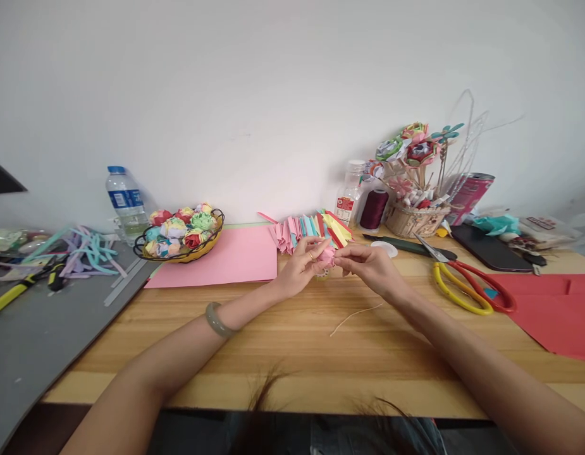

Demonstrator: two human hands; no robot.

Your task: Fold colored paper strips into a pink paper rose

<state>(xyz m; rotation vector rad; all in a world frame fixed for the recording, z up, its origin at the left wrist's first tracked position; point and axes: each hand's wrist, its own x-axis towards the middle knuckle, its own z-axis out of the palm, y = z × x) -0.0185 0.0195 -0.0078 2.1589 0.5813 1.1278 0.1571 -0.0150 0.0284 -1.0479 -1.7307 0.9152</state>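
Note:
A small pink paper flower [326, 255] is held between both hands above the wooden table. My left hand [302, 265] grips it from the left, fingers closed round its side. From the right, my right hand [363, 262] pinches its edge between thumb and fingertips. The fingers cover much of the flower. Just behind the hands stands a row of folded paper pieces [292, 234] in pink, blue, red and yellow. A short white string [353, 317] lies on the table below my right hand.
At left are a basket of paper flowers [190, 246], pink paper sheets [226, 259] and a water bottle [126, 205]. To the right lie scissors [463, 284], a phone [491, 246] and red paper [558, 309]. A purple thread spool [374, 210] and a flower pot [413, 221] stand behind.

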